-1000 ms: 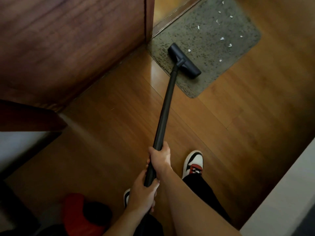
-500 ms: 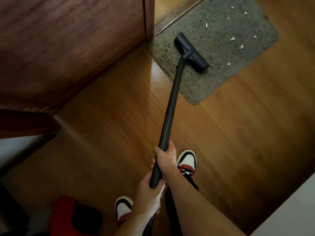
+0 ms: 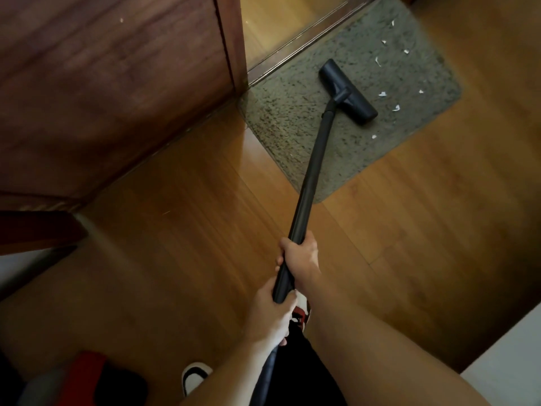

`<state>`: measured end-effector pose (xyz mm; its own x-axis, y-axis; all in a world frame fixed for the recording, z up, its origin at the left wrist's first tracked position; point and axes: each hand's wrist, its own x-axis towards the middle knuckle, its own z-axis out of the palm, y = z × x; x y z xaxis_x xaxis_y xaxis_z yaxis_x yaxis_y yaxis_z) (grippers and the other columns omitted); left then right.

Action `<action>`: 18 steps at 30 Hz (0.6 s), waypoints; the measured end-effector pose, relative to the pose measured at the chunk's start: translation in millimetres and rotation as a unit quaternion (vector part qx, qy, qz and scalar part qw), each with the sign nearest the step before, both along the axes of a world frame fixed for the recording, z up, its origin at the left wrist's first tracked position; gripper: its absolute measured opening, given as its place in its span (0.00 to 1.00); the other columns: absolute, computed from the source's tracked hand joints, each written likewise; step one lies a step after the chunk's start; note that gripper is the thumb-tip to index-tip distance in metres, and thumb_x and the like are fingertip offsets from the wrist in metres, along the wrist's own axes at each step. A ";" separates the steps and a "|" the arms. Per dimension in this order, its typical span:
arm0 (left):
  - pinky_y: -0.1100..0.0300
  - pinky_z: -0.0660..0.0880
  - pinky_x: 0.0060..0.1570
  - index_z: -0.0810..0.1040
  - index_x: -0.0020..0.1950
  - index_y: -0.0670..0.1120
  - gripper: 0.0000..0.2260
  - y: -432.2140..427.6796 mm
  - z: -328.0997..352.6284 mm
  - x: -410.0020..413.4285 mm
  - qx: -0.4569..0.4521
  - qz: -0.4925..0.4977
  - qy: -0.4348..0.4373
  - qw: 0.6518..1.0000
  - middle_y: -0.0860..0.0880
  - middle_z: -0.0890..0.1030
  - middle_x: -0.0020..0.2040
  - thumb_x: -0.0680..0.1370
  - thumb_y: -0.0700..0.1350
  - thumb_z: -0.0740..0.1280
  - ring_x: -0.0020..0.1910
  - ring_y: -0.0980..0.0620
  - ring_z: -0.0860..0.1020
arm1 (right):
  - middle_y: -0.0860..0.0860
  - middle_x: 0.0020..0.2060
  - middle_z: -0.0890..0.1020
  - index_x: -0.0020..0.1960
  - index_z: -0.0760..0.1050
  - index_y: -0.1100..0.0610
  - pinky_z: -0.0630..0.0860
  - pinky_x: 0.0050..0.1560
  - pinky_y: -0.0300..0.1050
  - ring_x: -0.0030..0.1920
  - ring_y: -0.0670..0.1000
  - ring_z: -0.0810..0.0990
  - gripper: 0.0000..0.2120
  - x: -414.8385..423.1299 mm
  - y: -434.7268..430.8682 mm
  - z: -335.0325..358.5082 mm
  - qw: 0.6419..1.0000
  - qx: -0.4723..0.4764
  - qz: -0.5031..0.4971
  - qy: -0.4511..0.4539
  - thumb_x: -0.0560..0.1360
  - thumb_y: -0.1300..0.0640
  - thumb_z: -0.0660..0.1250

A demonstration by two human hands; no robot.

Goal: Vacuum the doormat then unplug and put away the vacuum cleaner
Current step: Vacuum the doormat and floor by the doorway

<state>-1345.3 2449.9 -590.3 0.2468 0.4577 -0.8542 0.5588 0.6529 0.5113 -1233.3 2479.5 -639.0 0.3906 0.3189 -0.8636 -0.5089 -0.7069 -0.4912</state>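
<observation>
A grey speckled doormat (image 3: pixel 295 124) lies on the wooden floor by a doorway, with several white paper scraps (image 3: pixel 395 108) scattered on its right half. The black vacuum floor head (image 3: pixel 348 92) rests flat on the mat's middle, just left of the scraps. Its black wand (image 3: pixel 314 165) runs back down to me. My right hand (image 3: pixel 301 254) grips the wand higher up and my left hand (image 3: pixel 270 315) grips its lower end. The red and black vacuum body (image 3: pixel 96 379) sits blurred at the bottom left.
A dark wooden door (image 3: pixel 111 83) stands at the left, its edge beside the mat's near-left corner. A metal threshold strip (image 3: pixel 304 39) borders the mat's far side. A white surface (image 3: pixel 509 364) cuts in at the bottom right. My shoes (image 3: pixel 194 376) stand below the hands.
The floor head has slid to the right across the mat toward the scraps. My view has shifted forward, and the mat sits lower in the frame.
</observation>
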 end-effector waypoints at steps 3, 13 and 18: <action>0.58 0.69 0.20 0.76 0.44 0.45 0.05 -1.2 6.0 14.5 -0.015 0.003 -0.004 1.000 0.46 0.70 0.27 0.79 0.43 0.67 0.20 0.48 0.66 | 0.57 0.36 0.73 0.55 0.67 0.53 0.78 0.30 0.48 0.26 0.52 0.74 0.11 15.2 -0.9 6.3 1.000 -0.010 0.007 -0.002 0.78 0.63 0.66; 0.60 0.67 0.17 0.76 0.46 0.46 0.04 -9.4 13.3 -26.1 -0.023 -0.002 -0.024 0.999 0.47 0.71 0.27 0.81 0.42 0.66 0.18 0.50 0.67 | 0.58 0.36 0.73 0.55 0.67 0.55 0.77 0.29 0.46 0.25 0.51 0.73 0.11 -24.4 -13.0 12.3 1.000 -0.018 -0.003 -0.002 0.77 0.64 0.66; 0.60 0.68 0.19 0.77 0.47 0.47 0.03 -19.7 10.7 -84.8 -0.013 -0.031 -0.006 0.999 0.45 0.73 0.29 0.81 0.44 0.67 0.19 0.50 0.68 | 0.57 0.35 0.74 0.57 0.67 0.57 0.77 0.29 0.45 0.24 0.51 0.74 0.12 -81.9 -26.3 12.5 1.000 -0.026 -0.009 0.004 0.77 0.63 0.66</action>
